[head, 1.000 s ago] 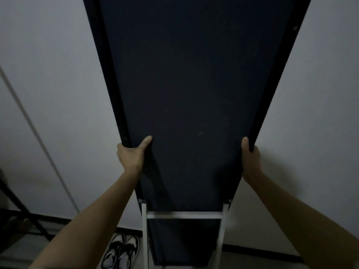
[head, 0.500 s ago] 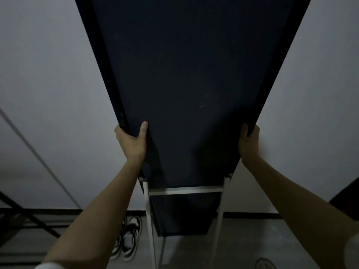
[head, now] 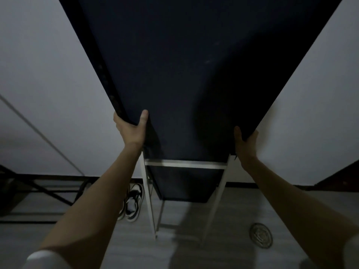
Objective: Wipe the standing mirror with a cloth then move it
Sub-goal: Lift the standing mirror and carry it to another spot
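A single head-worn wide-angle camera looked forward and down along both forearms. It sat close behind the mirror (head: 186, 84), whose dark back filled the upper middle of the view. The left hand (head: 132, 129) and right hand (head: 245, 144) lay mid-frame, with the floor (head: 233, 210) below and walls at each side.

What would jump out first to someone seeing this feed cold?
The big dark back panel of the standing mirror fills the upper middle of the view, with the left hand and right hand gripping its two side edges. Below, its white stand legs reach toward the grey floor, with a pair of black-and-white sneakers to their left and a round drain cover at lower right.
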`<state>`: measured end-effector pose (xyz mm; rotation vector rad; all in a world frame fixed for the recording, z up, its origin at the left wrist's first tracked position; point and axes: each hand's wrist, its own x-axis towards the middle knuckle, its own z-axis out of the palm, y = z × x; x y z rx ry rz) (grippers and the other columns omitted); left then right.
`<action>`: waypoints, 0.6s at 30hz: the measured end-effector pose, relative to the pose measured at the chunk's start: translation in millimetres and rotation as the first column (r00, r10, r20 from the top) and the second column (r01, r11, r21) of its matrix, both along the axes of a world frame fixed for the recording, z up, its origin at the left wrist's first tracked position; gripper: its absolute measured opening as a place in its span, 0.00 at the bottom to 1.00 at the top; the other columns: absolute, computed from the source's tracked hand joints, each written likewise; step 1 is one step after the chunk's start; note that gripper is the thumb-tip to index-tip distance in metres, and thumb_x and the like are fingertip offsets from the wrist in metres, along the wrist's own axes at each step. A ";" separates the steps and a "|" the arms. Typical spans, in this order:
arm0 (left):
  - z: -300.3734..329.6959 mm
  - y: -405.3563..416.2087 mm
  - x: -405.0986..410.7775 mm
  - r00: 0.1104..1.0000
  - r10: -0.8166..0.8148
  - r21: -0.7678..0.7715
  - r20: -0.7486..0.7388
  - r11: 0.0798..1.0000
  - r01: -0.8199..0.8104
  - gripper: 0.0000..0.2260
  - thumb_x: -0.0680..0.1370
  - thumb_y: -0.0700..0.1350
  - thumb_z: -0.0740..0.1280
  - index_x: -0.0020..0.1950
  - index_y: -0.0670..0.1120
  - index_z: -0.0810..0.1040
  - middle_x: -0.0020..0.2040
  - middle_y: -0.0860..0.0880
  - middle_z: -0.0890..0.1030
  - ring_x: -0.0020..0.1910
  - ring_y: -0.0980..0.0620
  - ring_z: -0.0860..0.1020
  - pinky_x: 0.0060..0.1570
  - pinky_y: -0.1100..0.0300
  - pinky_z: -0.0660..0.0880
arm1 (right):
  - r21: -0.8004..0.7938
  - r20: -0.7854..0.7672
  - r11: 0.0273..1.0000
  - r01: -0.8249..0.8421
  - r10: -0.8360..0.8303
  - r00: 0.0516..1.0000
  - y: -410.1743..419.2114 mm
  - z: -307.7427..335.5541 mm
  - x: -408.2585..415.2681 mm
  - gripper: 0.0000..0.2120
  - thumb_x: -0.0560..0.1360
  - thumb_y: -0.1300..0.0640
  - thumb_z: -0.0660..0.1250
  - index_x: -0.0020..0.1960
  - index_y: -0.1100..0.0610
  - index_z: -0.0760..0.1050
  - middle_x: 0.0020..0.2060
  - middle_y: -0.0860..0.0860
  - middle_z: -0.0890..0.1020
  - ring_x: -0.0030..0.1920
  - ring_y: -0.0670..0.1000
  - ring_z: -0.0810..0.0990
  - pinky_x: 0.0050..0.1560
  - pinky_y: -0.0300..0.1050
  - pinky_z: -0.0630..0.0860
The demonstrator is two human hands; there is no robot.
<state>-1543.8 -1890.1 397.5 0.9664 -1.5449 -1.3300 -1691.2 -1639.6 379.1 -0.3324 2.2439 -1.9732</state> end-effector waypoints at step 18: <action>-166.2 25.3 -11.6 0.953 0.056 0.699 0.298 0.667 -0.258 0.58 0.62 0.61 0.76 0.76 0.48 0.38 0.75 0.38 0.57 0.71 0.36 0.62 0.68 0.41 0.64 | -0.153 -0.073 0.986 0.064 -0.076 0.994 -27.4 -47.0 -56.6 0.25 0.79 0.45 0.53 0.64 0.65 0.63 0.43 0.47 0.72 0.41 0.43 0.73 0.40 0.33 0.74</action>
